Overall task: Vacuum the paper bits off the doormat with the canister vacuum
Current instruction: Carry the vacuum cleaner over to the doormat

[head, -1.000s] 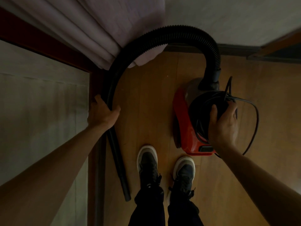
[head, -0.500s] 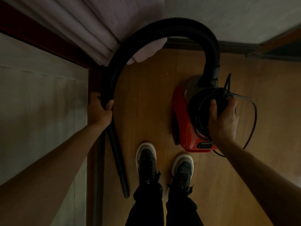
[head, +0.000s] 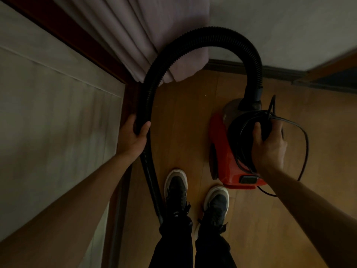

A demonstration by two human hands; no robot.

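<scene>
1. Since half a second ago the left hand (head: 133, 137) has shifted to the right, away from the dark door frame (head: 128, 97) and out over the wooden floor (head: 185, 122).
2. The black ribbed hose (head: 202, 36) has swung with it. Its lower end, which lay free to the left of the left shoe (head: 175, 182), now runs right beside that shoe, and its tip is hidden behind the dark trouser leg (head: 173, 242).
3. The hose's arch sits slightly lower in the view than before, and it crosses in front of the pale curtain (head: 154, 26).
4. The red canister vacuum (head: 220, 144) and the right hand (head: 269, 147) have hardly moved.
5. No brand or label can be read. The small dark panel (head: 248, 179) at the vacuum's near end is too dim to make out.
6. The left hand is wrapped around the hose, thumb on the right side and fingers curled round the left.
7. The right hand grips the vacuum's black top, where the power cord (head: 306, 146) is wound. Its thumb is on the left and its fingers are curled over the right side. One loose loop of cord hangs out to the right of the wrist.
8. The vacuum lies just right of the right shoe (head: 216, 198), over the wooden floor. Whether it rests there or hangs from the hand cannot be told.
</scene>
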